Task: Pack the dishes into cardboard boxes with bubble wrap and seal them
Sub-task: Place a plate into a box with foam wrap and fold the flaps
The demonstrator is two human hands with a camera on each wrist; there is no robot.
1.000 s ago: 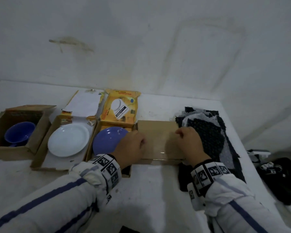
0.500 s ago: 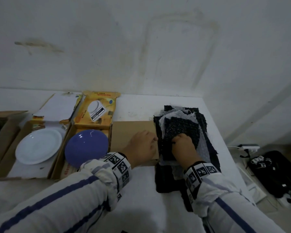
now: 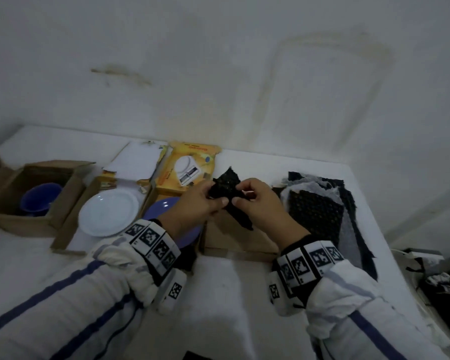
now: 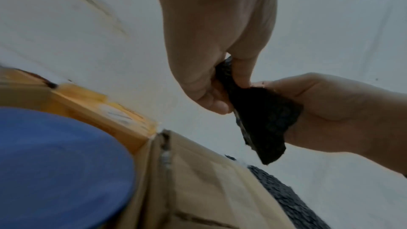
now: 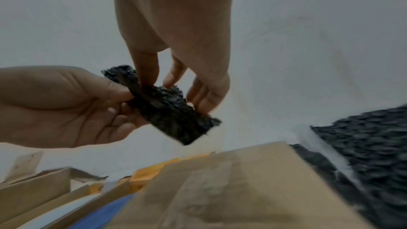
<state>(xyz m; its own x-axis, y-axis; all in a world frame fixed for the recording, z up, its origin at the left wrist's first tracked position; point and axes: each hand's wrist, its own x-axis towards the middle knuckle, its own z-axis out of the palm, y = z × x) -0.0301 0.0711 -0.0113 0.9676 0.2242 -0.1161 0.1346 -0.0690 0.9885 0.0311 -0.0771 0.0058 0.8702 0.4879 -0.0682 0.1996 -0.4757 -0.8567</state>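
The left hand [image 3: 198, 203] pinches one end of a small black piece of bubble wrap [image 3: 227, 189] between thumb and curled fingers [image 4: 216, 105], and the right hand [image 3: 260, 203] pinches the other end, its thumb and forefinger on the piece while its remaining fingers [image 5: 204, 97] hang loosely spread beside it. The piece is held in the air, above the plain cardboard box [image 3: 234, 237] whose top is closed, and looks folded or crumpled; it probably needs opening out before use. Just right of that box, on the tabletop [image 3: 218, 294], lies the pile of black and grey bubble wrap [image 3: 320, 214]. To the left, the blue plate [image 4: 55, 163], the white plate [image 3: 108, 213] and the blue bowl [image 3: 38, 198] sit bare in open boxes. So packing appears barely begun: no dish looks wrapped, and those three boxes remain unsealed.
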